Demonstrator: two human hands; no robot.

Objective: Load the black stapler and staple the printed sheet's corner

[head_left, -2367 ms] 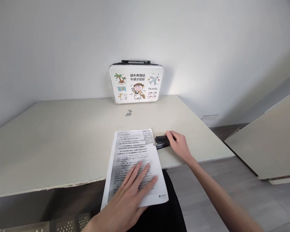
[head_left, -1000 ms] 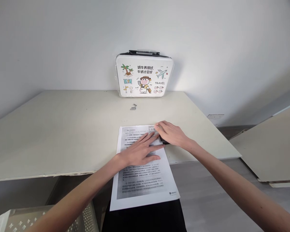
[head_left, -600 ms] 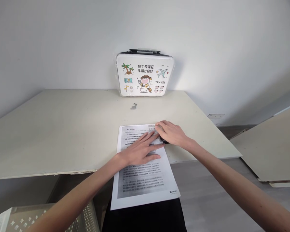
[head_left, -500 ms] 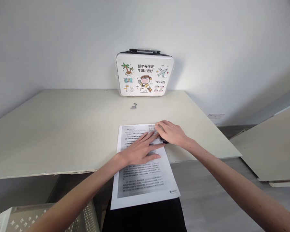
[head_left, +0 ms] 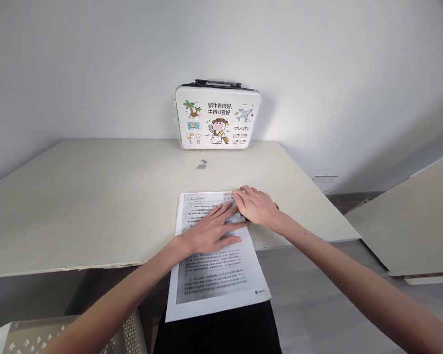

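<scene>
Printed paper sheets [head_left: 216, 306] lie over the table's front edge, their lower part overhanging it above dark-clothed legs. Spread flat on the upper half of the print is my left hand [head_left: 210, 232], fingers pointing right. At the upper right edge of the paper, my right hand [head_left: 256, 205] is closed over a black stapler [head_left: 276, 205] with an orange bit at its rear. The hand covers most of the stapler, so its jaws are hidden. Small grey staple strips [head_left: 201, 166] rest farther back on the table.
A white cartoon-printed case [head_left: 203, 118] with a black handle stands against the wall at the back of the pale table [head_left: 77, 206]. A perforated plastic basket [head_left: 33, 339] is at lower left. Another pale panel [head_left: 409, 221] stands at right.
The view has shifted slightly. My right hand has pressed lower over the stapler, and an orange bit now shows behind it. The left hand stays flat on the paper.
</scene>
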